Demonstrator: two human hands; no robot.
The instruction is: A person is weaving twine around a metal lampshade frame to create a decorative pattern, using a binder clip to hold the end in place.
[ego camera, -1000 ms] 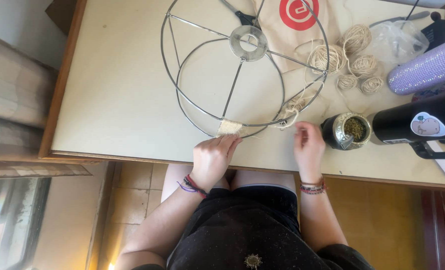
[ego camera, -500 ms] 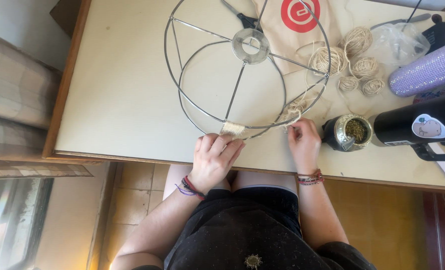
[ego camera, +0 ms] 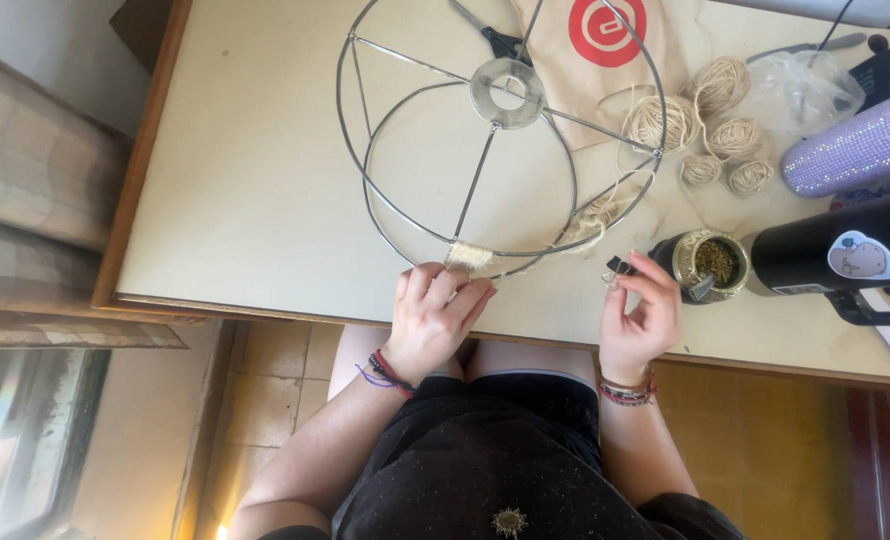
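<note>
Lampshade frame point(ego camera: 495, 130) of bare wire lying across upper centre of table point(ego camera: 255, 200), left hand point(ego camera: 433, 318) gripping its near rim beside jute wrapping point(ego camera: 470, 256), right hand point(ego camera: 641, 315) pinching small black clip point(ego camera: 620, 266) at centre right, twine balls point(ego camera: 710, 130) sitting upper right.

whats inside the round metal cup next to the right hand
The round metal cup holds greenish-brown dried herb, with a metal straw leaning at its near rim. How deep the herb goes and the straw's lower end are hidden.
</note>
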